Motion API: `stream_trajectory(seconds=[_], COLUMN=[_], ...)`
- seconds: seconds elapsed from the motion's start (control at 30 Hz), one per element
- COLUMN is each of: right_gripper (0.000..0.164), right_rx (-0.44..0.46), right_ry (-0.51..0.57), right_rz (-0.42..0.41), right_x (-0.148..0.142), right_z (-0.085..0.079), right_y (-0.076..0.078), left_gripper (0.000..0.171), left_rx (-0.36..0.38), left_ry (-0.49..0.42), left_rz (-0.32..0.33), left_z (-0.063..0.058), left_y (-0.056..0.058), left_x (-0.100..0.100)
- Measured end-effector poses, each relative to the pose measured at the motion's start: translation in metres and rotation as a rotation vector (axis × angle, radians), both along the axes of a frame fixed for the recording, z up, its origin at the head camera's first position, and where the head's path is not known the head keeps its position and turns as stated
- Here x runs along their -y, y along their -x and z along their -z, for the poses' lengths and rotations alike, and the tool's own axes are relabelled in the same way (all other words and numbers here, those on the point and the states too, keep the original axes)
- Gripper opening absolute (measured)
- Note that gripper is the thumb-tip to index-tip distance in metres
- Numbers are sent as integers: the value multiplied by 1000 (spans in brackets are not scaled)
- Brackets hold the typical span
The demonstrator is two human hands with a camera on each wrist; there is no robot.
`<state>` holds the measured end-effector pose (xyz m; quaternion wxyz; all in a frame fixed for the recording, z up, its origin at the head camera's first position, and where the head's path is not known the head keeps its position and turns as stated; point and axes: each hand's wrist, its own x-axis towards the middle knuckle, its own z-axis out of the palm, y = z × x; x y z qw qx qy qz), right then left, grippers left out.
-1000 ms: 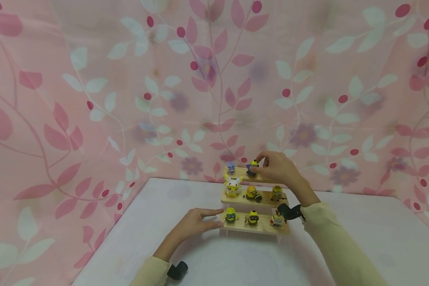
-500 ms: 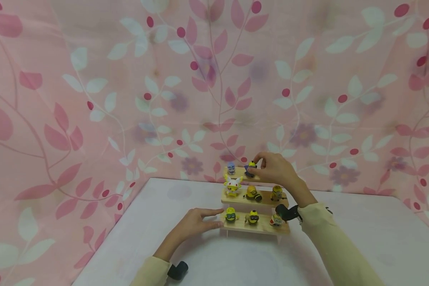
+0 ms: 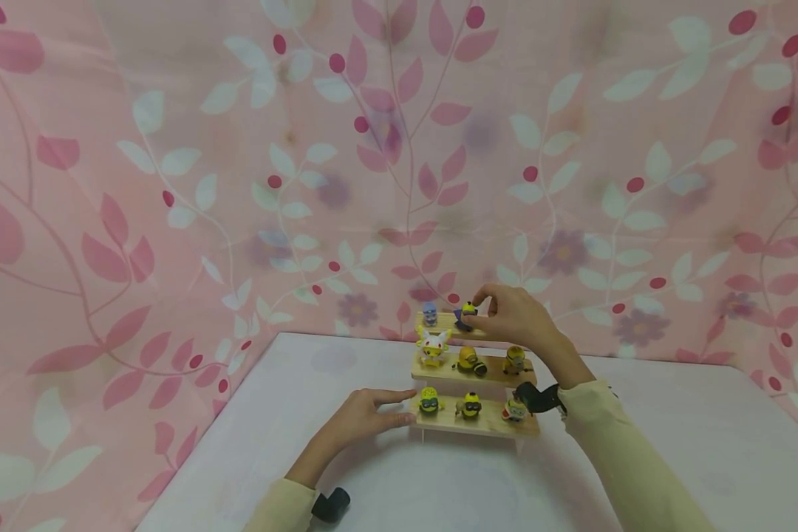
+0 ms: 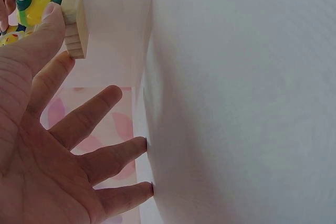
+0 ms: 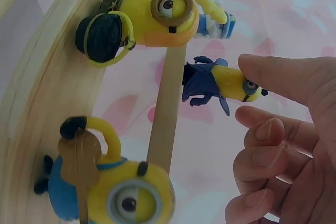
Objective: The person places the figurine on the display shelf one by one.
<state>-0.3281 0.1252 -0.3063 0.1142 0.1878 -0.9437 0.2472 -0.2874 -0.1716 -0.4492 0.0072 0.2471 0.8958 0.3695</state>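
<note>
A three-tier wooden display stand [image 3: 448, 423] holds small yellow minion figures. My left hand [image 3: 355, 421] is at the left end of its lowest tier, thumb and index finger straight and at the board's end. In the left wrist view the other fingers [image 4: 86, 119] spread apart beside the table. My right hand [image 3: 515, 318] is at the top tier, thumb and index finger pinching the head of a minion figure [image 5: 210, 82] in a dark blue cape. The figure stands upright on the narrow top board [image 5: 167, 114]. The hand's remaining fingers are curled loosely below.
A small blue figure [image 3: 429, 314] stands left on the top tier. The middle tier carries a white-and-yellow figure [image 3: 432, 347], a minion with a dark bag [image 3: 468, 360] and a minion with a guitar [image 3: 515, 360]. Several more stand on the lowest tier. A floral backdrop [image 3: 399, 185] hangs behind.
My right hand has moved slightly left along the top tier with the caped minion figure, which sits a little lower now. The left hand has stayed at the stand's end.
</note>
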Motion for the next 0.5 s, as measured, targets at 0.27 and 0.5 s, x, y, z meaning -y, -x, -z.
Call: stream_trajectory(seconds=[0.27, 0.5], right_gripper=[40, 35], right_rx=[-13, -44], right_ry=[-24, -26], right_rz=[-27, -36], right_x=[-15, -36], right_z=[2, 4], right_y=[-3, -8], left_gripper=[50, 49], left_rx=[-5, 0], left_ry=[-8, -9], left_rz=[4, -2], left_z=[-1, -1], left_y=[0, -1], left_x=[1, 1])
